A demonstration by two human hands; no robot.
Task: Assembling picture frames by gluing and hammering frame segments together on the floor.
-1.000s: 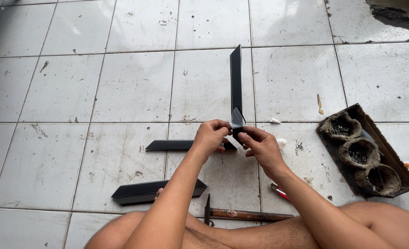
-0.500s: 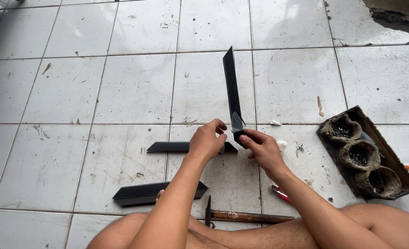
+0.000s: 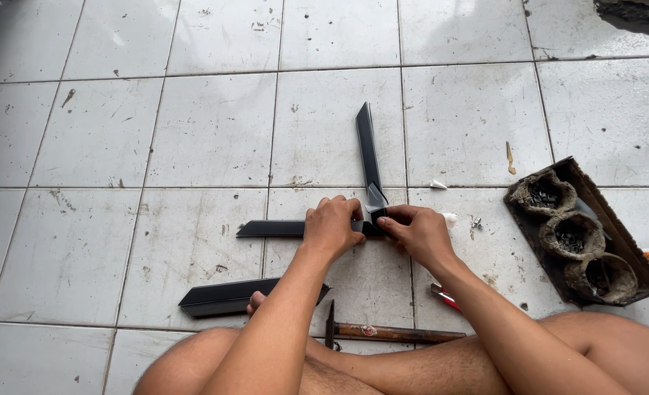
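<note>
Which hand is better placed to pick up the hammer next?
Probably the right hand: the hammer lies under its forearm, while the left hand presses the flat black strip at the joint.

Two black metal angle bars meet at a corner on the tiled floor (image 3: 156, 132). The left hand (image 3: 332, 225) grips the horizontal bar (image 3: 269, 229); the right hand (image 3: 419, 232) pinches the joint below the upright bar (image 3: 367, 150). A third bar (image 3: 226, 298) and a hammer (image 3: 383, 333) lie nearer the legs. A tray of dark cups (image 3: 584, 234) sits at right.
</note>
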